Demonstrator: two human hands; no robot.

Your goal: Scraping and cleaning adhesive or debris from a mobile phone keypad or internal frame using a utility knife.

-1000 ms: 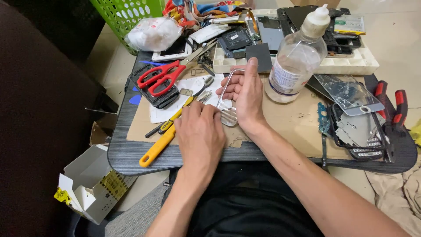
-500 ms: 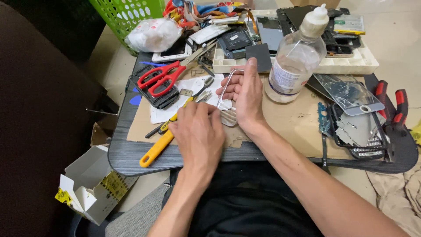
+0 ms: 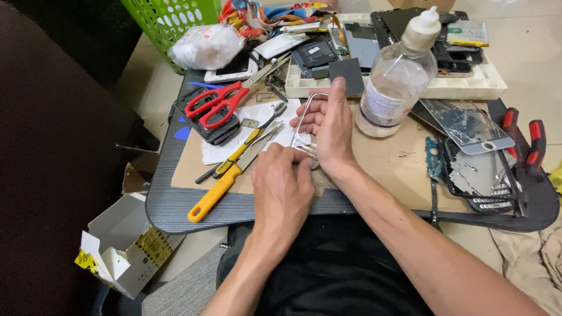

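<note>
My right hand [image 3: 331, 126] grips a thin silver phone frame [image 3: 307, 102] and stands it on edge on the brown cardboard sheet [image 3: 392, 164]. The frame's rounded top corner shows just left of my fingers. My left hand [image 3: 281, 187] lies palm down at the frame's lower end, fingertips pressing on it; what is under the fingers is hidden. Both hands meet near the front middle of the small dark table [image 3: 175, 208].
Red scissors [image 3: 213, 102] lie on a black part at left, near a yellow-handled tool [image 3: 213, 196] and tweezers. A clear plastic bottle [image 3: 395, 76] stands right of my hands. A white tray [image 3: 468, 85] of phone parts sits behind, cracked glass [image 3: 462, 120] and red-handled pliers [image 3: 524, 143] at right.
</note>
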